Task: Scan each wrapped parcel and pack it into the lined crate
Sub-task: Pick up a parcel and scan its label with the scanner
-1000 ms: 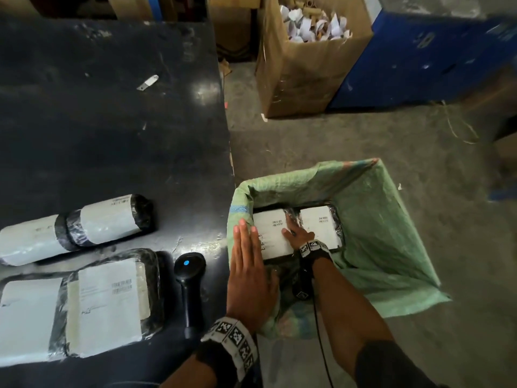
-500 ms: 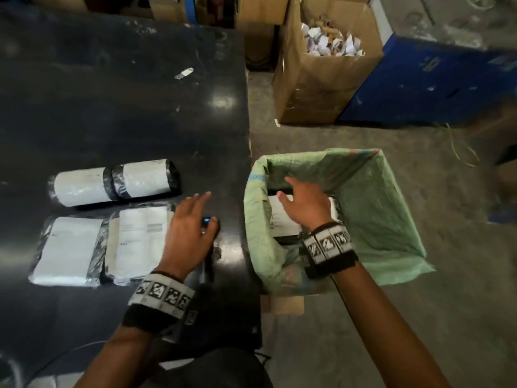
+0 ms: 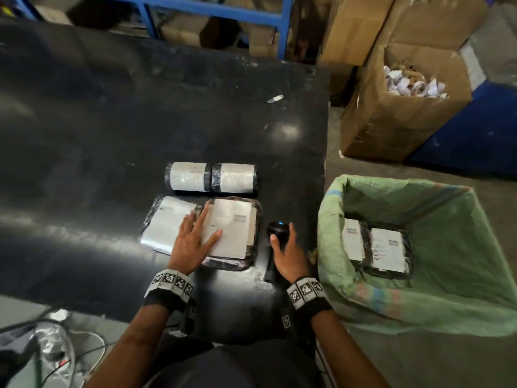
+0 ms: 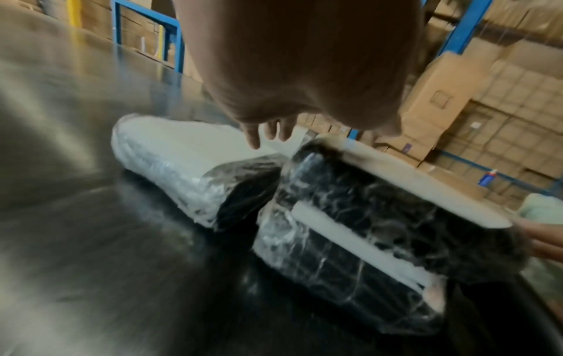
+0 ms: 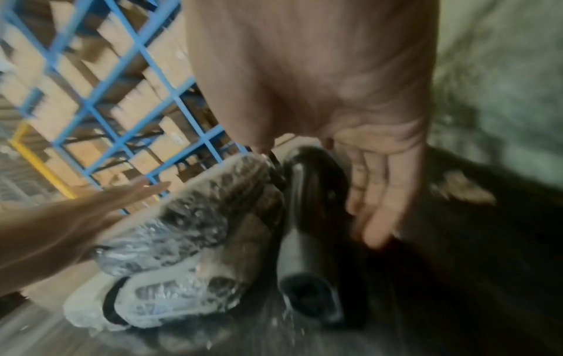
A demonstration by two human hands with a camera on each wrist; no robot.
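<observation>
One parcel (image 3: 376, 249) already lies in the crate (image 3: 330, 219), and two more wait on the table (image 3: 112, 121), not packed yet. The left hand (image 3: 193, 242) lies flat and open on the flat parcel (image 3: 232, 231). The right hand (image 3: 289, 253) reaches over the scanner (image 3: 275, 233) with loose fingers, not gripping it yet.

3 film-wrapped black parcels with white labels: a flat pair (image 3: 223, 233) and a rolled pair (image 3: 212, 177) on the table, 1 (image 3: 375, 246) (lying flat) in the green-lined crate (image 3: 447, 208).

Left hand (image 4: 304, 67) over 2 wrapped parcels (image 4: 365, 228), fingers (image 4: 252, 137) extended
</observation>
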